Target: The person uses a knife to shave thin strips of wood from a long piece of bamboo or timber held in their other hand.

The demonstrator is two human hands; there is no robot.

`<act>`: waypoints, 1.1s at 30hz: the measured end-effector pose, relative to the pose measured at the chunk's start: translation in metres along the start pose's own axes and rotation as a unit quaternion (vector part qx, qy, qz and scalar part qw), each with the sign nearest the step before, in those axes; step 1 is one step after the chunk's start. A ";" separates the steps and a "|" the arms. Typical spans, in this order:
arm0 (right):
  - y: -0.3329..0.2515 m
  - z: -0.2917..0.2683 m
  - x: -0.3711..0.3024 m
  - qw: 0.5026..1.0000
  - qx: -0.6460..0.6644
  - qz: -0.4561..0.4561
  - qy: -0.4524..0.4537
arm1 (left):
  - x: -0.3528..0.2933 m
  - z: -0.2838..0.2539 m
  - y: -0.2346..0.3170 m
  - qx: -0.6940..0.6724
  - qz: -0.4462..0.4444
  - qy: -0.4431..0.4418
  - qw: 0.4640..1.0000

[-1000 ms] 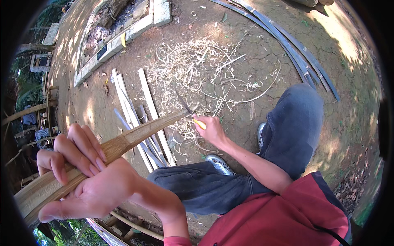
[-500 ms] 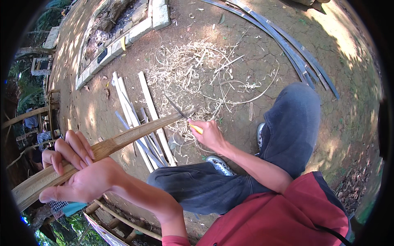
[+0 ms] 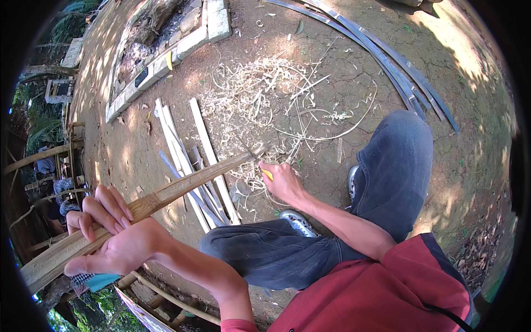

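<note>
At 8 o'clock, the left hand grips a split-bamboo length reaching to centre. Pale strips, near 10 o'clock, appear already shaved. Shavings at 12 o'clock suggest considerable completed cutting. The yellow-handled knife, clasped in the right hand, crosses the length's tip: shaving appears unfinished. Grey-blue strips, 1 to 2 o'clock, look unshaved.

Shavings lie on the ground between slats, left, and bamboo strips, far right; a block curb sits behind the slats, a bamboo pole above.
</note>
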State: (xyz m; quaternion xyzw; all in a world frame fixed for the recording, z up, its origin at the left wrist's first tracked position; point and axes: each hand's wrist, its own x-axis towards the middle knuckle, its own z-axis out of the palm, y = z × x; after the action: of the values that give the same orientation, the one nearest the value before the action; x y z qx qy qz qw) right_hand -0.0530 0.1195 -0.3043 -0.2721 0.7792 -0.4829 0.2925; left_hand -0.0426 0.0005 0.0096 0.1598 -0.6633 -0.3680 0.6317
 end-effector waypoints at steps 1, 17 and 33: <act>-0.019 -0.013 -0.003 1.000 0.017 -0.011 -0.010 | -0.001 -0.003 0.000 0.004 0.001 0.003 1.000; -0.058 -0.027 -0.012 0.997 0.047 -0.055 0.020 | 0.001 0.010 0.001 0.034 0.002 0.036 0.999; -0.007 0.000 -0.013 0.997 -0.045 -0.057 0.028 | 0.005 -0.002 -0.006 0.057 -0.012 0.033 0.998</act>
State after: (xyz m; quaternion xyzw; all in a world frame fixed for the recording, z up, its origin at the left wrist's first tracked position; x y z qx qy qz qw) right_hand -0.0429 0.1262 -0.2959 -0.3151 0.7912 -0.4710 0.2297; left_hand -0.0432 -0.0071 0.0091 0.2160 -0.6598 -0.3315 0.6389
